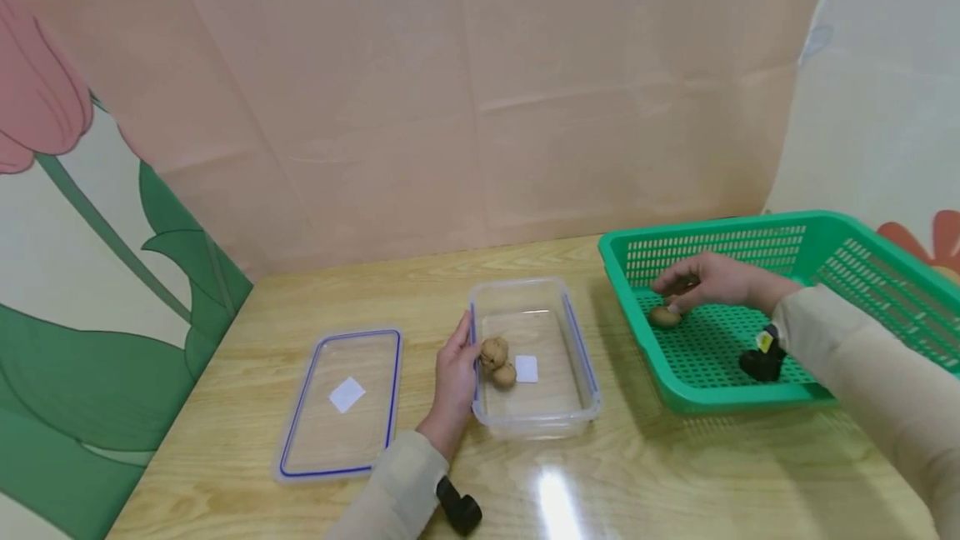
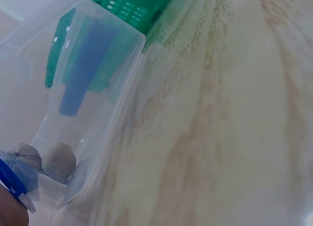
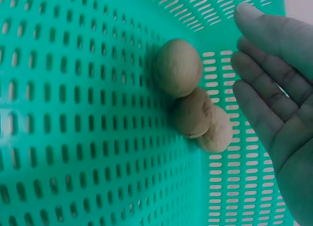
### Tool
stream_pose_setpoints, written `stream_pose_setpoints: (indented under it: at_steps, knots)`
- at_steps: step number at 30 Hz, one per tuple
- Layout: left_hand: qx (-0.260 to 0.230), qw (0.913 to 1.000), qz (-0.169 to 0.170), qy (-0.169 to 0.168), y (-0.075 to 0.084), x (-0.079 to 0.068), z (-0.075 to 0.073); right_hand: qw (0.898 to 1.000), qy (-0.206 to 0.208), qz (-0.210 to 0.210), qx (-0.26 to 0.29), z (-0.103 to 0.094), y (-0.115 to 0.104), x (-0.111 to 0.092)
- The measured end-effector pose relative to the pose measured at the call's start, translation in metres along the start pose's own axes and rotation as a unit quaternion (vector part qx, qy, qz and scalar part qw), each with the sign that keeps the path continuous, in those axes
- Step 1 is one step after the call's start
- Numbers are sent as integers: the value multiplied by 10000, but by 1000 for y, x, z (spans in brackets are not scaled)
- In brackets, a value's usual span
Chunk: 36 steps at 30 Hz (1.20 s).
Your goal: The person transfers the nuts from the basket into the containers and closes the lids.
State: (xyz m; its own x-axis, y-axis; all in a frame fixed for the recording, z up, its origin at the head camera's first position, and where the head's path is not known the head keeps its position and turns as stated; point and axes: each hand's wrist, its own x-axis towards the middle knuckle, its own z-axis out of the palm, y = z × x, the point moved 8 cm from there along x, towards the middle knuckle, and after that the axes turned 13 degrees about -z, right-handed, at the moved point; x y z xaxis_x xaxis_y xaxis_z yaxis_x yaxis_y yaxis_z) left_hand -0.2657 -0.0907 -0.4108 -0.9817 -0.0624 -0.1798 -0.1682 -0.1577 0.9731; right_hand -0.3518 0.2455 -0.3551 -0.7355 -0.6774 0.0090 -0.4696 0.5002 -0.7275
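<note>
At the left wall of a clear plastic container (image 1: 536, 425), my left hand (image 1: 452, 382) holds on, with its thumb at the rim and its fingers along the outside. Several walnuts (image 1: 504, 376) lie in the container's left part. In the left wrist view, walnuts (image 2: 59, 162) show through the clear wall, near a blue latch strip (image 2: 11, 179). My right hand (image 1: 712, 283) is inside the green basket (image 1: 738, 397). The right wrist view shows this hand (image 3: 288, 103) with fingers apart and holding nothing, beside three walnuts (image 3: 178, 68) touching one another at the basket's corner.
A clear lid (image 1: 322, 440) with a blue seal and a white square label lies on the wooden table (image 1: 225, 407), left of the container. Another white label (image 1: 527, 368) shows at the container. Pinkish paper (image 1: 375, 107) covers the wall behind.
</note>
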Motion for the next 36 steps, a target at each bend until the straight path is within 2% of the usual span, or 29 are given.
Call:
stream_pose_setpoints:
  at_steps: [12, 28, 36]
  knots:
    - [85, 9997, 234, -69, 2, 2, 0, 9994, -227, -5, -265, 5, 15, 7]
    - [270, 9993, 242, -55, 2, 2, 0, 9956, -444, -38, -822, 9, 21, 13]
    - [197, 9994, 271, -65, 3, 2, 0, 9932, -590, -96, -1001, 16, 22, 17]
